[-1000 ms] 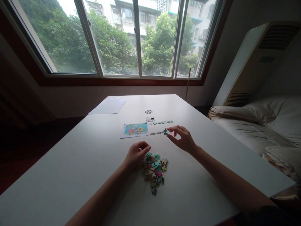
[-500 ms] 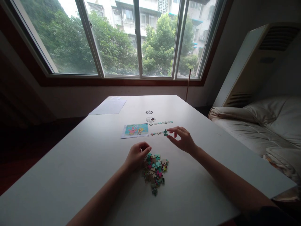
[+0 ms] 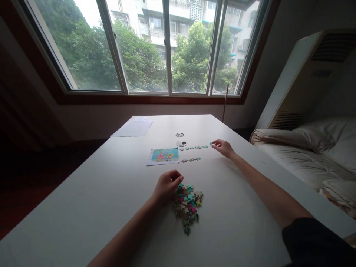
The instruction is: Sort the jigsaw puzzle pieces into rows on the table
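Right hand (image 3: 224, 148) pinches a puzzle piece (image 3: 210, 143), tabletop (image 3: 228, 196) open rightward to its edge (image 3: 265, 157); left hand (image 3: 167, 184) curls, contents unclear.

Right of centre, the grip of the right hand (image 3: 224, 148) holds a teal puzzle piece (image 3: 210, 143) at the end of the upper row (image 3: 192, 148). The curled left hand (image 3: 166, 185) rests near lower centre, just beside a puzzle pile (image 3: 190, 203) on the white tabletop (image 3: 236, 222).

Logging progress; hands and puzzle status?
Right hand holding small teal jigsaw piece beside far pale-teal jigsaw row. Left hand curled beside multicoloured jigsaw heap. No obstruction visible.
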`<act>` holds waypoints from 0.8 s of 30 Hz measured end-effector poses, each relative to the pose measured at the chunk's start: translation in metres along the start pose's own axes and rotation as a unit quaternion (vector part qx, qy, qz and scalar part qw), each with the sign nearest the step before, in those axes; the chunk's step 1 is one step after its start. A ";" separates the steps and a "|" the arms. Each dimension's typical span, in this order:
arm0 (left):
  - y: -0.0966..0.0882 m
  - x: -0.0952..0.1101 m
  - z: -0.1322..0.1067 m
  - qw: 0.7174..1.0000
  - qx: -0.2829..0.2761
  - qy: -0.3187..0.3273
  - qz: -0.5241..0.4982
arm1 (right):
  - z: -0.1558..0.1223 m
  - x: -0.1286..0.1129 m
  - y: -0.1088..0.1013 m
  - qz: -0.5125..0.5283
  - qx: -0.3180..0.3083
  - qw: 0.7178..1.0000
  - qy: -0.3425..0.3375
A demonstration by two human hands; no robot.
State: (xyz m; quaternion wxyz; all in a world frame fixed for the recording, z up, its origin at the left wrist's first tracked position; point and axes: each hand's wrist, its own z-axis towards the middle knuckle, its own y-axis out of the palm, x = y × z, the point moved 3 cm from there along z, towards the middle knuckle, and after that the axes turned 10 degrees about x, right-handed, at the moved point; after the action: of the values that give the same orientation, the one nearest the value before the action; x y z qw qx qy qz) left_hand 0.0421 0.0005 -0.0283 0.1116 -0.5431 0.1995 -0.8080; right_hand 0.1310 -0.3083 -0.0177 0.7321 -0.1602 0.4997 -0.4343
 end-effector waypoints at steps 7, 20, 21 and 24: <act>0.000 0.002 0.000 1.000 0.004 -0.003 0.007 | 0.021 0.043 0.017 -0.035 -0.052 0.995 0.073; -0.001 0.001 0.000 1.000 -0.003 -0.008 0.009 | 0.038 0.044 0.032 -0.072 -0.099 0.991 0.060; -0.001 0.001 0.000 1.000 -0.003 -0.008 0.009 | 0.038 0.043 0.033 -0.075 -0.099 0.991 0.058; -0.001 0.001 0.000 1.000 -0.003 -0.007 0.009 | 0.038 0.043 0.034 -0.081 -0.098 0.990 0.056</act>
State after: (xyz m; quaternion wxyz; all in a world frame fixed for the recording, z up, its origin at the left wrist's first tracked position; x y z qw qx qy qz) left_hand 0.0419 0.0010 -0.0267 0.1184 -0.5475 0.2061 -0.8023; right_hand 0.1856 -0.3309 -0.0491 0.6465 -0.2467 0.5651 -0.4492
